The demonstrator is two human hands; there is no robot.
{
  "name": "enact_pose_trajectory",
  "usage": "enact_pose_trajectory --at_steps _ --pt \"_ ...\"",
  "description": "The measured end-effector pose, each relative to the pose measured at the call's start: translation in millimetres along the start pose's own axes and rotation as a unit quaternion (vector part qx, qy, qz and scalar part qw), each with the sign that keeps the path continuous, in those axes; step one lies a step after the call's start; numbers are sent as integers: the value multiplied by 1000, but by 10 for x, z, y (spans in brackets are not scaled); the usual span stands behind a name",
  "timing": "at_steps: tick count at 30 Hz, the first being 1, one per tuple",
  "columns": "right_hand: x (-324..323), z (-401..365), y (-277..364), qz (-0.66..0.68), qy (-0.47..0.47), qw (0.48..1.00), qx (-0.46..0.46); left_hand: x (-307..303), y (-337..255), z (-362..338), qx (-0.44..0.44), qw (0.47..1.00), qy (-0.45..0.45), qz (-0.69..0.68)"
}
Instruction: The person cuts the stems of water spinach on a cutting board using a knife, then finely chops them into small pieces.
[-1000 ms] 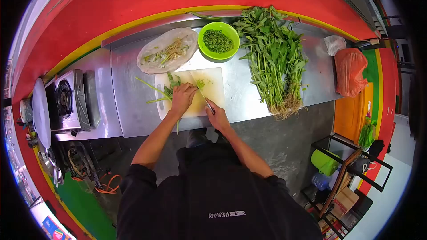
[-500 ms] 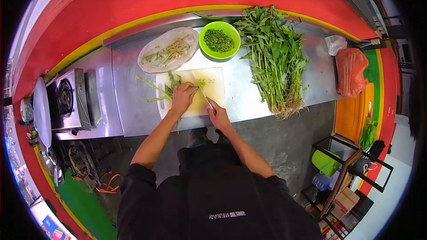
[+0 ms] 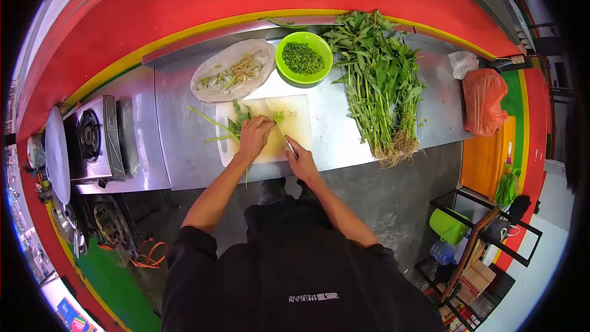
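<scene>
On the white cutting board [image 3: 298, 141], my left hand [image 3: 254, 138] is closed over leafy green stems [image 3: 241, 112], whose long ends stick out to the left past the board. My right hand [image 3: 301, 158] grips the handle of a knife [image 3: 283, 132]. Its blade slants up and left across the board, close by my left fingertips. Small chopped green pieces [image 3: 284, 114] lie just right of the blade. Behind the board stand a lime-green bowl [image 3: 328, 61] of chopped greens [image 3: 302, 58] and a clear plastic bag [image 3: 204, 89] with cut root ends and stems.
A big bunch of leafy greens with roots [image 3: 384, 86] lies on the steel counter [image 3: 190, 160] at right. Beyond it are a red plastic bag [image 3: 485, 101] and a small clear bag [image 3: 463, 62]. A gas stove [image 3: 95, 135] stands at far left.
Both hands stay nearly in place at the board, the knife still beside my left fingers. The whole view has shifted very slightly.
</scene>
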State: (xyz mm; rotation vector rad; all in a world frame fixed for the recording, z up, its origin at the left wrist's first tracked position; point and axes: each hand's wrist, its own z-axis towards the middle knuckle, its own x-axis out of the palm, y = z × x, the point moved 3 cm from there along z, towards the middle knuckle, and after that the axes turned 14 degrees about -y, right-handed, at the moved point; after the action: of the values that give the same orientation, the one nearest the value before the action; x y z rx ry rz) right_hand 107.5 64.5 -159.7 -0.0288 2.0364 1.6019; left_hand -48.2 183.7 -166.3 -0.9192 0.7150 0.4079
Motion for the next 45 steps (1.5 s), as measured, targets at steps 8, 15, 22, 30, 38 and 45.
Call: enact_pose_trajectory --at_steps 8,15,22,30,38,45 --pt "-63 -150 -88 -2 11 1000 28 58 65 4 -11 1000 -10 -12" --pt "-27 -42 -9 -24 15 999 40 -21 11 -14 -5 1000 -11 -3" --pt "-41 -147 -131 -4 -2 1000 -8 48 81 -16 2 1000 -15 1" --pt "-45 -16 29 -44 37 997 51 15 39 -16 25 999 -21 4" --pt "-75 -129 -117 -12 12 1000 3 61 77 -26 7 1000 -24 -5" --pt "-24 -12 -12 -10 17 1000 21 -44 -11 -3 13 1000 -2 -1"
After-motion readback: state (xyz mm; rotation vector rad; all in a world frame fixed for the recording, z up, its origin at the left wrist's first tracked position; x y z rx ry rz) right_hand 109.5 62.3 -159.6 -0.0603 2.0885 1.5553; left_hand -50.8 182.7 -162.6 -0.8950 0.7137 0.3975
